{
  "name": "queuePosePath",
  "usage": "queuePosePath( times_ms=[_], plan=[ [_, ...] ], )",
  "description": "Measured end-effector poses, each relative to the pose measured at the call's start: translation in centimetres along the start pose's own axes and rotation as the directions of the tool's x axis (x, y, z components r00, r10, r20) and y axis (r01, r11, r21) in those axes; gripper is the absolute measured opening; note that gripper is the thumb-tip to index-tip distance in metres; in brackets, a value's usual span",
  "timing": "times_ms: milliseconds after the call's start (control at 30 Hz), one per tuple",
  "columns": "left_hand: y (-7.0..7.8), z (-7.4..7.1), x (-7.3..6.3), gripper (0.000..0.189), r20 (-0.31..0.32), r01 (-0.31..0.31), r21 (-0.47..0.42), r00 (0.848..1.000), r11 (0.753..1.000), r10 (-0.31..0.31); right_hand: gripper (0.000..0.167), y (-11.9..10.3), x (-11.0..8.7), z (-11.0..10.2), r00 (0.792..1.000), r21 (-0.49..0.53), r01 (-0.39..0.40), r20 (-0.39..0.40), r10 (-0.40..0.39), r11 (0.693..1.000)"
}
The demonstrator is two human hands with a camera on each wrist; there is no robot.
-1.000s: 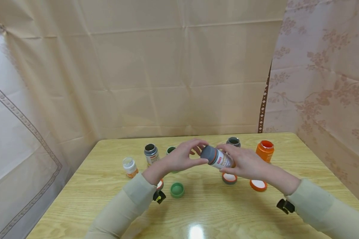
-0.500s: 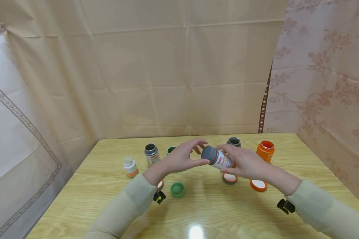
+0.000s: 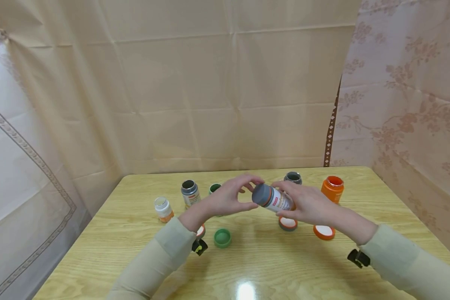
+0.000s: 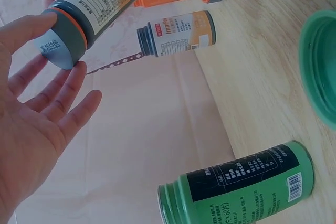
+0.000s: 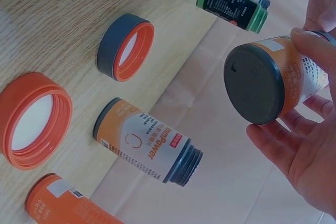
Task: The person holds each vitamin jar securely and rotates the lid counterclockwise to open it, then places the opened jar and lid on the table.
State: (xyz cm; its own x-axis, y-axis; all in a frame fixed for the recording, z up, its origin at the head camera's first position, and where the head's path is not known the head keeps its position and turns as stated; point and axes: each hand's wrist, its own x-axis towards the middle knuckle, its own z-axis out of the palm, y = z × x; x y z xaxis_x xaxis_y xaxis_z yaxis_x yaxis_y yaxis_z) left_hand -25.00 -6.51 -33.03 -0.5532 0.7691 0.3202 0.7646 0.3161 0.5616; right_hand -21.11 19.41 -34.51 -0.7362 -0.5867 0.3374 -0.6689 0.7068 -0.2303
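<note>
A grey-and-orange pill bottle (image 3: 279, 201) with a white label is held in the air above the table, lying tilted. My right hand (image 3: 310, 204) grips its body, the thumb and fingers round it near the dark base (image 5: 254, 85). At the other end is a dark grey cap (image 4: 65, 40) with an orange ring, seated on the bottle. My left hand (image 3: 228, 196) pinches this cap between thumb and fingertips. Below the hands, a green cap (image 3: 222, 238) lies on the table, with a grey cap (image 3: 288, 224) and an orange cap (image 3: 324, 232) to the right.
Uncapped bottles stand behind: a white one (image 3: 163, 209), a grey one (image 3: 190, 195), a green one (image 4: 247, 187) partly behind my left hand, another grey one (image 5: 149, 140) and an orange one (image 3: 332, 191). Another cap (image 3: 200, 231) lies partly behind my left wrist. A curtain borders the table.
My left thumb and fingers have shifted a little along the cap's edge, the thumb drawing back left. The bottle and my right hand stay almost where they were.
</note>
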Motion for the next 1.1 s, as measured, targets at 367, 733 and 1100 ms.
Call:
queuePosePath(
  times_ms=[367, 733, 1100],
  plan=[
    [0.4, -0.09, 0.24, 0.046, 0.029, 0.196, -0.072, 0.98, 0.978, -0.195, 0.066, 0.07, 0.06, 0.1, 1.0, -0.005, 0.012, 0.01, -0.012, 1.0],
    [0.5, -0.07, -0.09, 0.066, -0.017, 0.183, 0.116, 0.983, 0.976, -0.182, 0.069, -0.18, 0.09, -0.02, 1.0, -0.019, 0.001, 0.003, -0.001, 1.0],
    [0.12, -0.08, -0.34, 0.056, 0.009, -0.012, 0.055, 1.0, 0.998, 0.011, 0.068, -0.14, 0.09, 0.03, 1.0, -0.011, 0.015, -0.002, -0.015, 1.0]
  ],
)
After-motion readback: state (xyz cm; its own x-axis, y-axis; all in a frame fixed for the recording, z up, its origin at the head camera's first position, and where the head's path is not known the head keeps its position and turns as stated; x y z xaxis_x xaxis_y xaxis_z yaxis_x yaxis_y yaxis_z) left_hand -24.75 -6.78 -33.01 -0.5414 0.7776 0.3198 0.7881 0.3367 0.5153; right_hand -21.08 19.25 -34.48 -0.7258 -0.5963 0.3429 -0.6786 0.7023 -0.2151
